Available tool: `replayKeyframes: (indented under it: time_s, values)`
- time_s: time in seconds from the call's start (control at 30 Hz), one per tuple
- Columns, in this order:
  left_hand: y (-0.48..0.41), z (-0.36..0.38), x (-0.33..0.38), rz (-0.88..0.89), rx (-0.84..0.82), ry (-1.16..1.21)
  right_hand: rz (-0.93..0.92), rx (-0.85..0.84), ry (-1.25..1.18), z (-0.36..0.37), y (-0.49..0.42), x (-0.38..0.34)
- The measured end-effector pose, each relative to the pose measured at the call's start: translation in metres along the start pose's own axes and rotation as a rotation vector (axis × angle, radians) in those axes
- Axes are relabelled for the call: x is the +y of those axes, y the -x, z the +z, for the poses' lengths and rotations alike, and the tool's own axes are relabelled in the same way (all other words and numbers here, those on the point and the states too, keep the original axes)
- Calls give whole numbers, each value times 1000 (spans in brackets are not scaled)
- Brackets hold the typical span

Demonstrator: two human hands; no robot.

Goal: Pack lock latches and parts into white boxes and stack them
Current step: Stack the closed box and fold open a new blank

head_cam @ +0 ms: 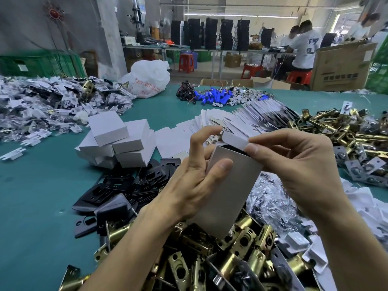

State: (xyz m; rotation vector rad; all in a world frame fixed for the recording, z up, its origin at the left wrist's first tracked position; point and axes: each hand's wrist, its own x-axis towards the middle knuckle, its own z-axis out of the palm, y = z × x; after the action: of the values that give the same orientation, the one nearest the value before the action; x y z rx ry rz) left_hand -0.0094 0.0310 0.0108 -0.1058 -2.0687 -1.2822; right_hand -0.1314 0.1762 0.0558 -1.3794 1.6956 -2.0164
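- White cardboard box [228, 185] is held upright and slightly tilted in both hands, above a heap of brass latches [210, 248] at the near edge of the teal table [31, 196].
- Left hand [189, 185] grips the box from its left side: the thumb lies across the front face, the other fingers curl behind, and the forefinger is lifted near the top edge.
- Right hand [298, 164] pinches the top flap [234, 140] between thumb and forefinger; the flap stands raised and the box mouth shows dark inside.
- Closed white boxes [117, 141] sit in a loose stack to the left, well apart from the hands.
- Black plates [126, 185] lie heaped between that stack and the latches.
- Flat unfolded cartons [241, 120] fan out behind the held box.
- More brass latches [346, 133] pile up at the right; bagged parts [42, 101] cover the far left.
- Blue cylinders [214, 96] lie further back.
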Motion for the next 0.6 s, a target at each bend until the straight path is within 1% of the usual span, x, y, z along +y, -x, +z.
replayKeyframes:
  time_s: [0.13, 0.33, 0.47, 0.53, 0.6]
  values:
    - [1, 0, -2, -20, 12, -59, -5, -40, 47, 0, 0, -4]
    - [1, 0, -5, -37, 42, -81, 26, -72, 147, 0, 1, -4]
    - [1, 0, -5, -36, 44, -33, 18, -39, 203, 3, 3, -3]
    - [1, 0, -5, -21, 44, -6, 1, -55, 237, 4, 3, -3]
    - [2, 0, -6, -3, 49, 27, 18, -89, 221, 3, 3, -4]
